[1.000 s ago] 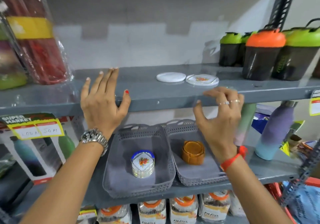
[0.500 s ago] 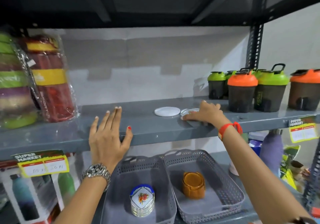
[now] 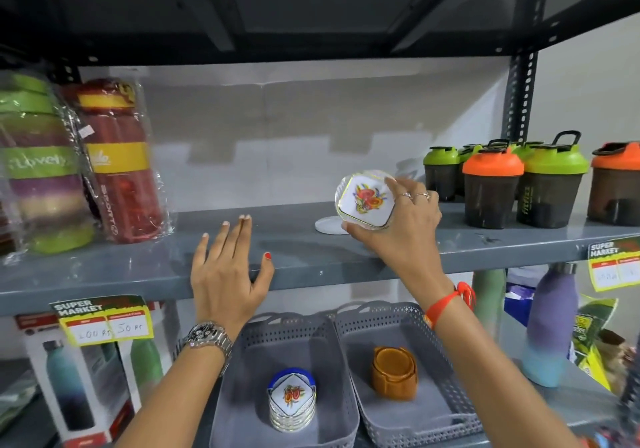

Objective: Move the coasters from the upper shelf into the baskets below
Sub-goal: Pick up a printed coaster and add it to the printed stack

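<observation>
My right hand [image 3: 403,229] grips a round clear coaster with a flower print [image 3: 364,199], tilted up on edge above the grey upper shelf [image 3: 298,250]. A plain white coaster [image 3: 329,225] lies flat on the shelf just left of it, partly hidden by my thumb. My left hand [image 3: 228,271] rests flat on the shelf's front edge, fingers apart, holding nothing. Below stand two grey perforated baskets. The left basket [image 3: 249,395] holds a stack of flower-print coasters [image 3: 292,401]. The right basket [image 3: 446,395] holds a stack of amber coasters [image 3: 394,371].
Shaker bottles with green and orange lids [image 3: 519,184] crowd the upper shelf's right side. Wrapped bottles [image 3: 117,163] stand at its left. A purple-blue bottle [image 3: 547,323] stands right of the baskets, boxed bottles [image 3: 72,388] at lower left. Yellow price tags [image 3: 104,319] hang on the shelf edges.
My right hand reached up onto the shelf, took hold of the flower-print coaster and lifted it up on edge. My left hand stayed on the shelf's front edge.
</observation>
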